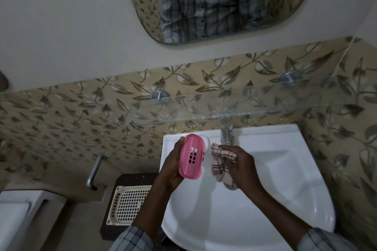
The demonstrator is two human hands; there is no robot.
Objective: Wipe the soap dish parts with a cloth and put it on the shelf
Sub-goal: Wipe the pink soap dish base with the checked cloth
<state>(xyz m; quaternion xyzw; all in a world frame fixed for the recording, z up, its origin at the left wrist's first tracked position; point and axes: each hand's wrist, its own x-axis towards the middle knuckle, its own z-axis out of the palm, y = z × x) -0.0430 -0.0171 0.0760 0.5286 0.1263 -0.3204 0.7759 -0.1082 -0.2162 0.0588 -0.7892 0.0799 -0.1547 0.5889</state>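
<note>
- Plaid sleeves (130,238) enter at the bottom edge, forearms reaching over a white sink (285,169).
- The left hand (173,167) grips a pink soap dish part (192,159) above the sink's left rim, its slotted face toward the camera.
- The right hand (238,163) curls round a checked cloth (221,167), just beside the dish.
- A glass shelf (265,104) spans the tiled wall above the tap (226,132).
- A cream perforated tray (130,206) lies left of the sink.

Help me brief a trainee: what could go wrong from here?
1. The left hand grips the pink soap dish alone over the sink rim; it could slip and fall.
2. The glass shelf is clear and hard to see, so the dish might be set too near its edge.
</note>
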